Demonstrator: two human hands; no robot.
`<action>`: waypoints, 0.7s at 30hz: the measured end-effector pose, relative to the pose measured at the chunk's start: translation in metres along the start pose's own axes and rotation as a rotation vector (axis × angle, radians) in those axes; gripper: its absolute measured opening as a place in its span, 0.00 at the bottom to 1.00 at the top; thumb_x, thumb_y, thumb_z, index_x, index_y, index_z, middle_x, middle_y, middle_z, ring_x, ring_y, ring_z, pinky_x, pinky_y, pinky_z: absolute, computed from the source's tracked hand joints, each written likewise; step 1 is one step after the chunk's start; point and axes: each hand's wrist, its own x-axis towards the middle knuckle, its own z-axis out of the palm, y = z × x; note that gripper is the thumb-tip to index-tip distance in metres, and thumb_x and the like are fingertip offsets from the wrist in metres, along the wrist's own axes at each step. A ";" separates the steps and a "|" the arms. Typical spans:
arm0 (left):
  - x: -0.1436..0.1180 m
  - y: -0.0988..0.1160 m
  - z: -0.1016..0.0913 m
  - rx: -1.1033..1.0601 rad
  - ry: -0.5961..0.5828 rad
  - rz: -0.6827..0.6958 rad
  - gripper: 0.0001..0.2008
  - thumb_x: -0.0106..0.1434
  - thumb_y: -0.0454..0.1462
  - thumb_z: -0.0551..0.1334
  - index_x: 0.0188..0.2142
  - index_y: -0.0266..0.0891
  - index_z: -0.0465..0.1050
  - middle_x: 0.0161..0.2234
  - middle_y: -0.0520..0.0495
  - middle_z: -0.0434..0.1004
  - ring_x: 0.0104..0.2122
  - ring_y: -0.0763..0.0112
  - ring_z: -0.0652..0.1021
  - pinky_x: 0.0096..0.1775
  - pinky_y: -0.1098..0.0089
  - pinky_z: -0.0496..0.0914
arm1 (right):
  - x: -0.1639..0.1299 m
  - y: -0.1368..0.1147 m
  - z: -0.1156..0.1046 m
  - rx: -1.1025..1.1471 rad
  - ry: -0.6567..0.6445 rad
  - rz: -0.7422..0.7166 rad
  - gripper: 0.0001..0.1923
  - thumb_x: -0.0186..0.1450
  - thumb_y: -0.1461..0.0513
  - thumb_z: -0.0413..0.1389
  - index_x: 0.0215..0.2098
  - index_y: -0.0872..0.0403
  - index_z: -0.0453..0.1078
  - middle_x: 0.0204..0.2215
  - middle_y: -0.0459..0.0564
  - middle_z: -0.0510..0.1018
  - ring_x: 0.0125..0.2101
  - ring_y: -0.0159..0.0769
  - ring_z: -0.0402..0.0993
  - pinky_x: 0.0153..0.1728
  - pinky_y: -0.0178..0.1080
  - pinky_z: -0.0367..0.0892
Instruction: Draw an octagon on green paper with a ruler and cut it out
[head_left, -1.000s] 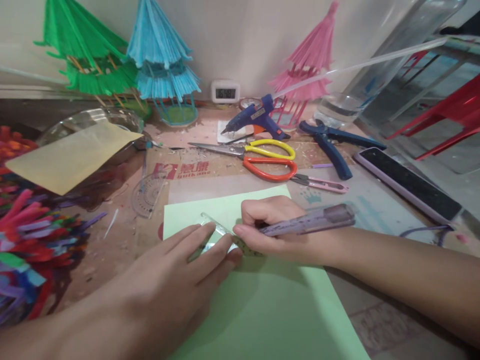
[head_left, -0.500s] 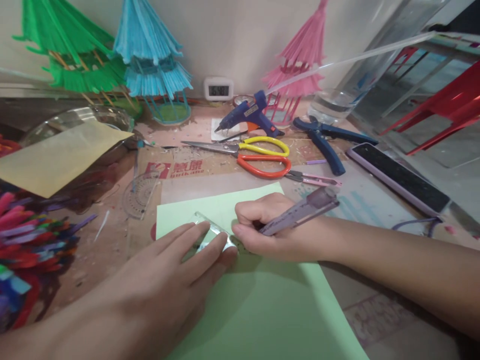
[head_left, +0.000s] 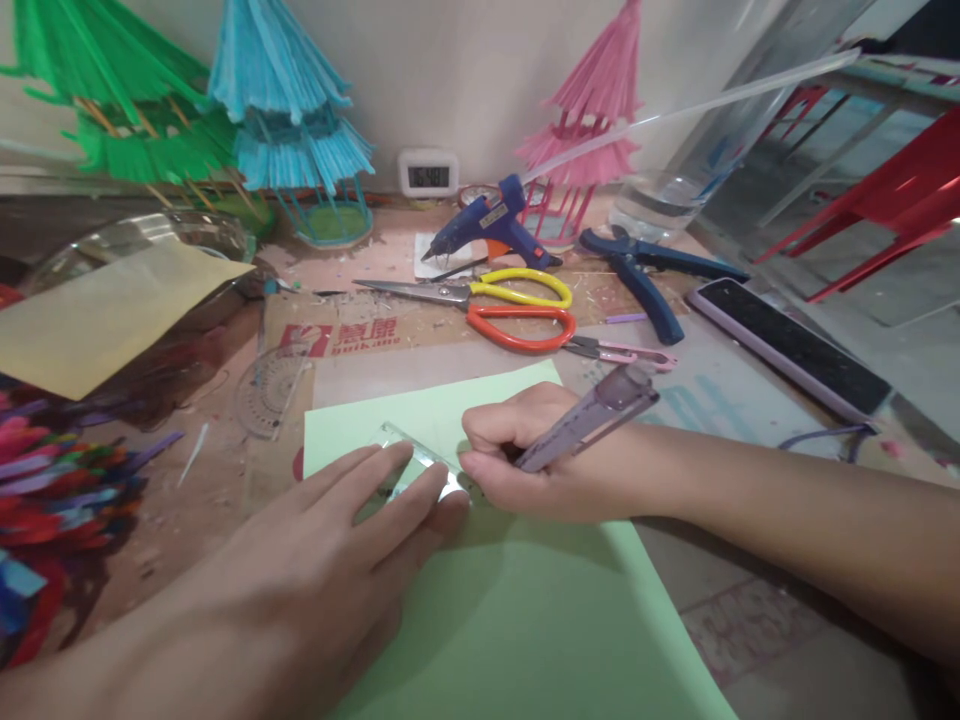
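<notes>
A light green paper sheet (head_left: 525, 620) lies on the table in front of me. My left hand (head_left: 330, 560) rests flat on it, fingers pressing a clear plastic ruler (head_left: 409, 450) against the sheet. My right hand (head_left: 540, 455) grips a translucent purple pen (head_left: 589, 418), its tip down at the ruler's edge beside my left fingertips. The pen's upper end tilts up and to the right.
Behind the paper lie yellow and orange scissors (head_left: 517, 305), a blue glue gun (head_left: 487, 228), blue pliers (head_left: 645, 275), pink snips (head_left: 622, 350), a phone (head_left: 787, 345) and a clear protractor (head_left: 270, 385). Green, blue and pink paper umbrellas stand at the wall. Colourful sticks (head_left: 52, 500) pile at left.
The pen's free end has swung upward, from nearly level to steeply tilted. Both hands stay at the ruler; the view has shifted slightly.
</notes>
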 end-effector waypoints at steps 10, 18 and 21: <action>0.003 -0.001 0.000 -0.041 0.012 -0.018 0.21 0.65 0.26 0.49 0.51 0.39 0.75 0.49 0.45 0.72 0.51 0.57 0.68 0.57 0.61 0.63 | -0.001 0.001 -0.001 0.029 -0.006 -0.013 0.16 0.66 0.63 0.49 0.22 0.51 0.50 0.17 0.36 0.55 0.19 0.26 0.53 0.23 0.32 0.49; 0.005 -0.003 -0.003 -0.079 -0.015 -0.001 0.21 0.65 0.25 0.48 0.51 0.37 0.72 0.49 0.42 0.72 0.48 0.57 0.69 0.52 0.60 0.67 | -0.001 0.001 -0.003 0.045 -0.028 -0.003 0.16 0.66 0.62 0.49 0.22 0.51 0.50 0.17 0.37 0.54 0.19 0.26 0.53 0.22 0.32 0.50; 0.003 -0.002 -0.004 -0.137 -0.015 -0.039 0.23 0.65 0.25 0.49 0.54 0.39 0.70 0.49 0.44 0.72 0.49 0.58 0.70 0.53 0.61 0.67 | 0.000 0.001 -0.003 0.049 -0.027 -0.011 0.16 0.66 0.62 0.49 0.22 0.51 0.50 0.17 0.37 0.54 0.19 0.25 0.53 0.21 0.31 0.49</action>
